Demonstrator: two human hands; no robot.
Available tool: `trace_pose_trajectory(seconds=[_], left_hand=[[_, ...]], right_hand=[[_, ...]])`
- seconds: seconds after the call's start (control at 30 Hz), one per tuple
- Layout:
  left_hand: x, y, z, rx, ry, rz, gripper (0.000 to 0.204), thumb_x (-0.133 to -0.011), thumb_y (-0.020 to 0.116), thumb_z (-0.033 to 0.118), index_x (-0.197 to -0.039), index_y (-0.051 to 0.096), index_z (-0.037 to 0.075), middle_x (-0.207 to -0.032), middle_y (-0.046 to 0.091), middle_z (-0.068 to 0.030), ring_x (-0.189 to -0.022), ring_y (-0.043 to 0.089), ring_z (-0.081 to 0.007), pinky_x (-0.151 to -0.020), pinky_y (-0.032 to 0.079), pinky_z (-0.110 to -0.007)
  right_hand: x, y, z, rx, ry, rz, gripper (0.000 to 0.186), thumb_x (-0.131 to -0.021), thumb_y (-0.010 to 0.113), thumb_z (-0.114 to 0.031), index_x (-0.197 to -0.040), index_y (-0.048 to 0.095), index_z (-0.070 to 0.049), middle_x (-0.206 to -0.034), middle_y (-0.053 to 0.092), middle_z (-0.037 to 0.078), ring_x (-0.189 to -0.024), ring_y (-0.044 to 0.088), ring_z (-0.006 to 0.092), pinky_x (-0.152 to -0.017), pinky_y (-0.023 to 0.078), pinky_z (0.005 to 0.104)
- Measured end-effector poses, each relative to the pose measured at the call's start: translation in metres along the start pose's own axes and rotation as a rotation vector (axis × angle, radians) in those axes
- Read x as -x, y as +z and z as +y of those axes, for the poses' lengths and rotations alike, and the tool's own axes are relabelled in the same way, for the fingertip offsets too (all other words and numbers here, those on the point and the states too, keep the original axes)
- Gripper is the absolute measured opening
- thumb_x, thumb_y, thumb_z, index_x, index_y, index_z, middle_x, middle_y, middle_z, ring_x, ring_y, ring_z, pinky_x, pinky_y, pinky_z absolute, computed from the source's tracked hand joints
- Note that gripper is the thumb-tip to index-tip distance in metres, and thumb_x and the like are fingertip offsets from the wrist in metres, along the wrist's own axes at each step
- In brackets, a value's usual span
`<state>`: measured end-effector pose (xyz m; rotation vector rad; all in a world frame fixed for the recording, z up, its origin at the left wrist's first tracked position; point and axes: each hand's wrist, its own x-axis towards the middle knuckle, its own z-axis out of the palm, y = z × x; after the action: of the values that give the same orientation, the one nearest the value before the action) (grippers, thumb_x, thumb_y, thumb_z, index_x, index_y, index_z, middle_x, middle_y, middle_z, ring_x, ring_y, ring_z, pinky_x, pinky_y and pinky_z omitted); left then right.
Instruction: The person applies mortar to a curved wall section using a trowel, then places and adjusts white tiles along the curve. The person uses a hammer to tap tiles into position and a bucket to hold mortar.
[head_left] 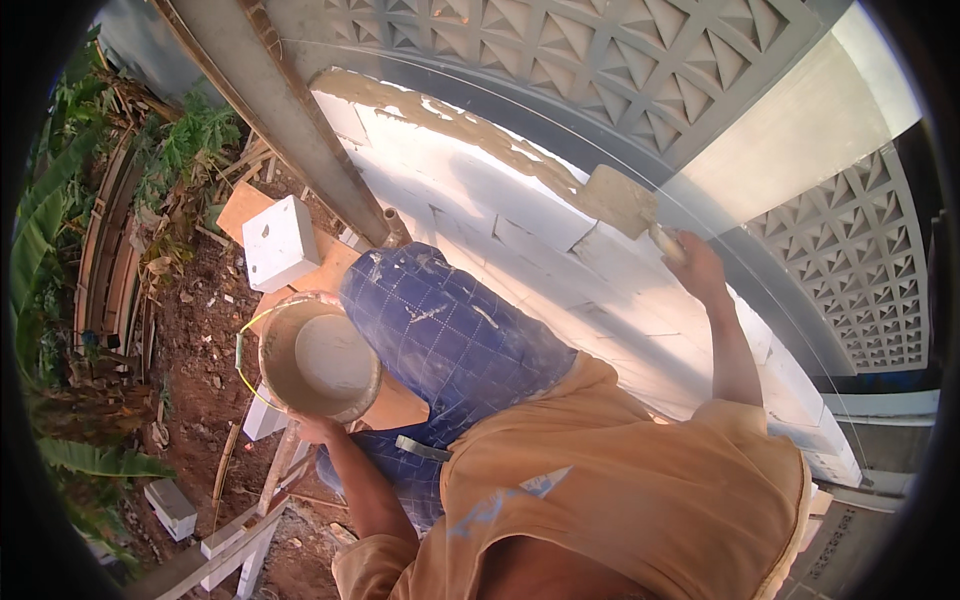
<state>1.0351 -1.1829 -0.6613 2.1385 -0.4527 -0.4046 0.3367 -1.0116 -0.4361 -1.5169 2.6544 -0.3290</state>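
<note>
My right hand (690,262) grips the handle of a wide, mortar-coated trowel (620,200), its blade at the top edge of a white block wall (535,285). A band of wet grey mortar (470,130) runs along that top edge, left of the blade. My left hand (318,427) holds the bottom rim of a mortar-smeared bucket (280,355) with a pale grey layer inside, tilted beside my knee in blue patterned trousers (435,330).
A white block (278,242) rests on orange boards at the left. A concrete post (270,120) rises by the wall, with patterned breeze blocks (600,55) beyond. A taut string spans the wall. Timber (245,540), red soil and plants lie below left.
</note>
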Motion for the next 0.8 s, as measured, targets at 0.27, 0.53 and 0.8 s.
trace_pose_trajectory(seconds=[0.27,0.53,0.8], left_hand=[[-0.025,0.009,-0.03,-0.414,0.246,-0.005,0.085,-0.089,0.048,0.074,-0.1,0.071,-0.006,-0.085,0.071,-0.0261,-0.079,0.071,-0.0375,-0.065,0.054,-0.05],[-0.041,0.022,-0.052,-0.024,0.09,0.012,0.067,-0.093,0.057,0.063,-0.106,0.071,-0.002,-0.086,0.073,-0.0172,-0.079,0.071,-0.0291,-0.064,0.054,-0.043],[0.039,0.0,0.046,0.33,0.14,-0.045,0.065,-0.089,0.071,0.051,-0.108,0.066,-0.011,-0.092,0.072,-0.0178,-0.079,0.067,-0.0259,-0.072,0.051,-0.04]], right_hand=[[-0.021,0.026,-0.014,0.062,0.036,0.139,0.051,-0.085,0.072,-0.025,-0.133,0.056,-0.017,-0.131,0.061,0.009,-0.114,0.062,0.0327,-0.092,0.052,0.0446],[-0.082,0.067,-0.064,0.117,-0.121,0.231,0.049,-0.085,0.071,-0.021,-0.132,0.059,-0.02,-0.125,0.065,0.008,-0.115,0.062,0.0318,-0.091,0.052,0.0424],[-0.095,0.066,-0.252,-0.13,-0.627,0.005,0.045,-0.086,0.069,-0.022,-0.129,0.056,-0.018,-0.122,0.062,0.005,-0.107,0.063,0.033,-0.085,0.054,0.0439]])
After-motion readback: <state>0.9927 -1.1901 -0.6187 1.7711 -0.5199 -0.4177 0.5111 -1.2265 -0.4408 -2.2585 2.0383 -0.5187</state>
